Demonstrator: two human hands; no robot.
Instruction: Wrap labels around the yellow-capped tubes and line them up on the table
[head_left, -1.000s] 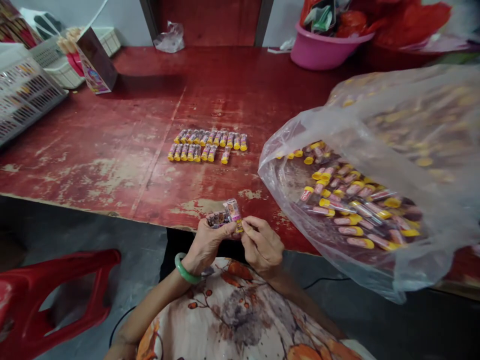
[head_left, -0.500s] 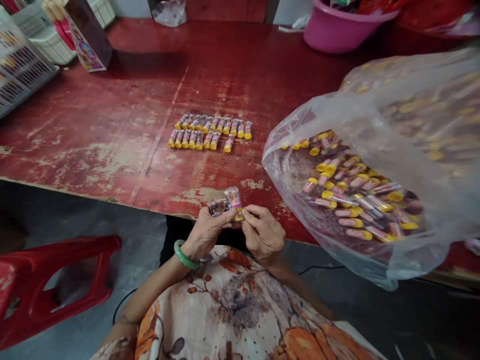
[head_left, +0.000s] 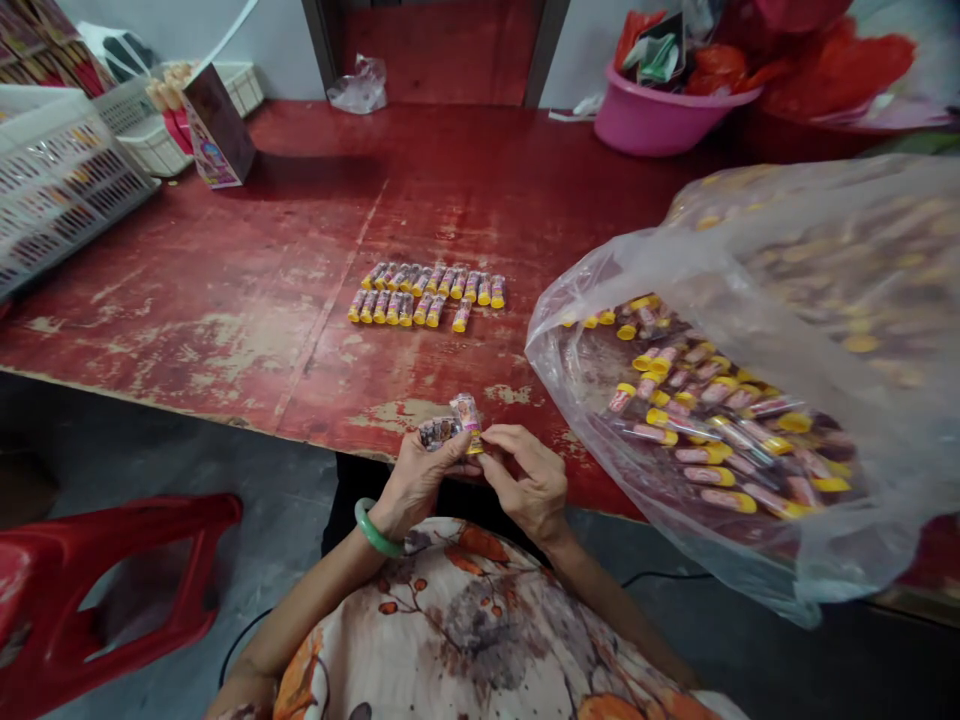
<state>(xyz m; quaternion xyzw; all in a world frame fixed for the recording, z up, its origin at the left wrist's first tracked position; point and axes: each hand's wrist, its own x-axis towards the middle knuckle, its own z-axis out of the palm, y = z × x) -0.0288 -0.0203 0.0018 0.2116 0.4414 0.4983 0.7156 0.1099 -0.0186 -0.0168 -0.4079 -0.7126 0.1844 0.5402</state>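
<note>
One worn red desk (head_left: 285,250) carries a translucent plastic bag (head_left: 712,265) of yellow-capped tubes (head_left: 705,474) at right and, centrally, two rows of labelled tubes (head_left: 435,310); at the near edge, the left hand (head_left: 416,478) grips a single labelled tube (head_left: 466,414) in its fingers. Whether the right hand (head_left: 531,485) beside it also grips is unclear.

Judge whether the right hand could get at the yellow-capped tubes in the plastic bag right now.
Likely yes: the plastic bag gapes open, with yellow-capped tubes showing in its mouth, and nothing apparent stands between it and the right hand, though film may need pushing aside.
</note>
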